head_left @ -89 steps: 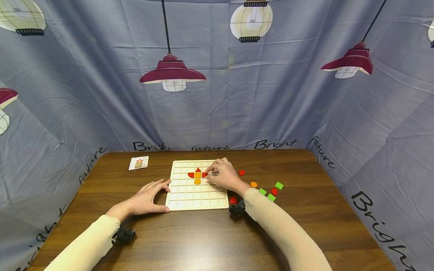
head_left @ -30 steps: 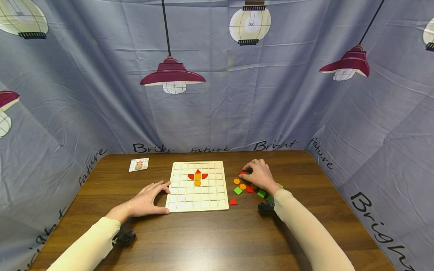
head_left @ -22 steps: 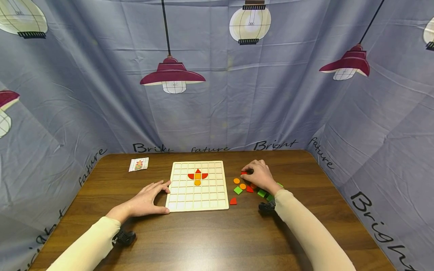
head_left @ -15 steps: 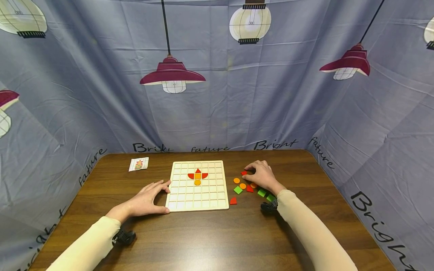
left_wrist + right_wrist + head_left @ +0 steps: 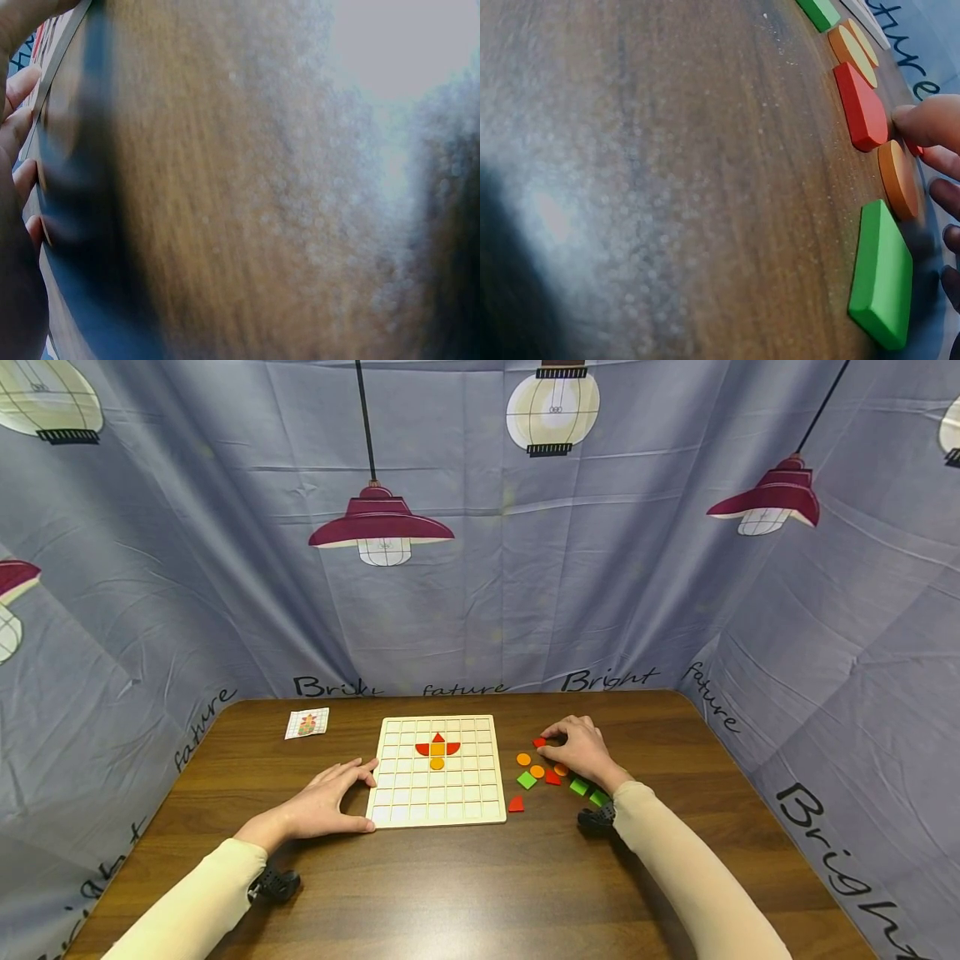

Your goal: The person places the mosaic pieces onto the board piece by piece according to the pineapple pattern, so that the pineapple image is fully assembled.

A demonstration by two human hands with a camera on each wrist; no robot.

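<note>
My left hand (image 5: 318, 802) touches the left edge of a pale wooden grid board (image 5: 412, 797), thumb at its near corner and fingers spread farther up. On the board, an orange square tile (image 5: 437, 750) has a red triangle (image 5: 438, 738) above it, red quarter-round tiles (image 5: 422, 749) at both sides and an orange disc (image 5: 437, 764) below. Right of the board, my right hand (image 5: 585, 750) pinches a small red tile (image 5: 538, 742) between thumb and index finger. In the right wrist view that red tile (image 5: 915, 148) is mostly hidden by the fingertips.
Between board and right forearm lie loose orange discs (image 5: 522, 760), green tiles (image 5: 527, 781) and more red tiles (image 5: 516, 804) on the brown wooden table (image 5: 420, 893). A small pattern card (image 5: 307, 723) lies at the back left. A printed curtain (image 5: 480, 610) hangs behind.
Three seconds ago my right hand was over the board at the right red tile; it has since moved right to the loose tiles. Lately it has shifted only slightly. My left hand stays put.
</note>
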